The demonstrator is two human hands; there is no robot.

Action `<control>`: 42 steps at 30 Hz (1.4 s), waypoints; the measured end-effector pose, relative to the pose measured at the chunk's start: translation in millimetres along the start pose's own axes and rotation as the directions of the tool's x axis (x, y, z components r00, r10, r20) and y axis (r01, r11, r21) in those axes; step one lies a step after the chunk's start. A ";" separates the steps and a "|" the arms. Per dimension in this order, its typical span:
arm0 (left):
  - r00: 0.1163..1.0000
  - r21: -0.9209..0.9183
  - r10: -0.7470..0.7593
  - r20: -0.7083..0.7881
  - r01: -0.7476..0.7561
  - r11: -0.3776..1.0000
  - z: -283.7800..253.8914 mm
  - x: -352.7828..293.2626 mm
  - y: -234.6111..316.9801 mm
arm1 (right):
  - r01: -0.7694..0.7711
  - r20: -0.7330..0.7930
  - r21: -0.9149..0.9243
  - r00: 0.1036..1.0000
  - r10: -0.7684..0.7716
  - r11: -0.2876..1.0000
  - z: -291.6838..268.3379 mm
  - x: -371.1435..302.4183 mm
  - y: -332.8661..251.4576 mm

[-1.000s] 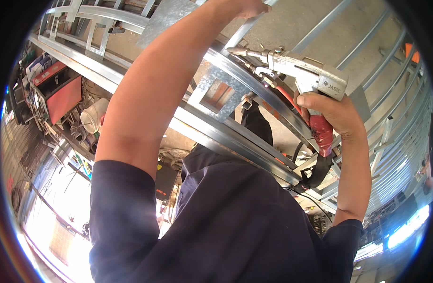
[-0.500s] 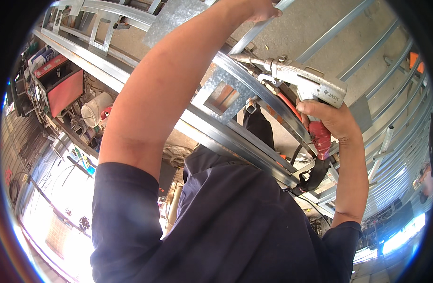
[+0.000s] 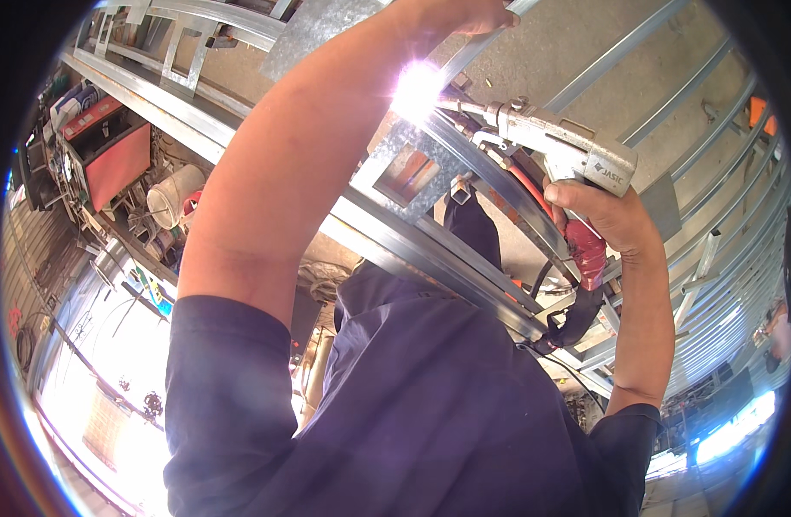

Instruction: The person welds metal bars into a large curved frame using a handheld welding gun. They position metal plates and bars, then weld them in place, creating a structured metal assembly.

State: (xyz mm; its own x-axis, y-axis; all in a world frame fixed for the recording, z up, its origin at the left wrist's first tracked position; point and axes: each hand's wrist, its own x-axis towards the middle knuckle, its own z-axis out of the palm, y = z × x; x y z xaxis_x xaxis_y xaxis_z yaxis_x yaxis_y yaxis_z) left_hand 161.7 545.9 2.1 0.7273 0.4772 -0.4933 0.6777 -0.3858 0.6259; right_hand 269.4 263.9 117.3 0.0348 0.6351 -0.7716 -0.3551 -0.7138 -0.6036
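Welding gun, held in the right hand, makes a bright flash at upper centre, work seemingly unfinished; left hand by a bar, grip unclear.

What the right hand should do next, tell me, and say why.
Probably best to hold the torch steady in the right hand: a bright arc glows at its tip, and the left hand is at a bar close by in view, so a slip could be risky.
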 end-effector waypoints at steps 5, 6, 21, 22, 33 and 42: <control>0.999 -0.009 0.037 0.036 -0.037 0.999 9.5 14.1 3.1 | -0.061 -0.008 -0.006 0.998 0.061 0.998 -4.4 -2.3 -1.2; 1.000 -0.005 0.022 0.023 -0.022 1.000 4.7 9.3 0.7 | -0.061 0.013 -0.016 0.998 0.061 0.998 -3.7 -1.8 -3.5; 1.000 -0.004 0.013 0.018 -0.013 1.000 1.3 3.7 -3.4 | -0.101 0.037 -0.063 0.994 0.104 0.993 -11.1 -3.1 -1.7; 1.000 -0.003 0.011 0.016 -0.011 1.000 1.2 3.0 -4.1 | -0.097 0.042 -0.062 0.994 0.100 0.993 -11.2 -3.2 -2.0; 0.999 -0.017 0.025 0.047 -0.024 1.000 6.2 9.6 -5.5 | -0.089 0.030 -0.056 0.995 0.091 0.994 -12.6 -7.4 -2.0; 0.997 -0.019 0.046 0.054 -0.045 0.999 6.5 15.3 -5.7 | -0.072 0.005 -0.052 0.997 0.072 0.996 -10.9 -13.5 -1.8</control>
State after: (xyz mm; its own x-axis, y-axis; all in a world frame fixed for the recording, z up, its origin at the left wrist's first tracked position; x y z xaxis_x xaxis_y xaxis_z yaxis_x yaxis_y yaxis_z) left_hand 169.6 550.3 -13.0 0.7624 0.4158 -0.4958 0.6422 -0.3921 0.6586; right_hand 279.7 253.4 126.6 0.0048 0.5835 -0.8121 -0.3081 -0.7717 -0.5563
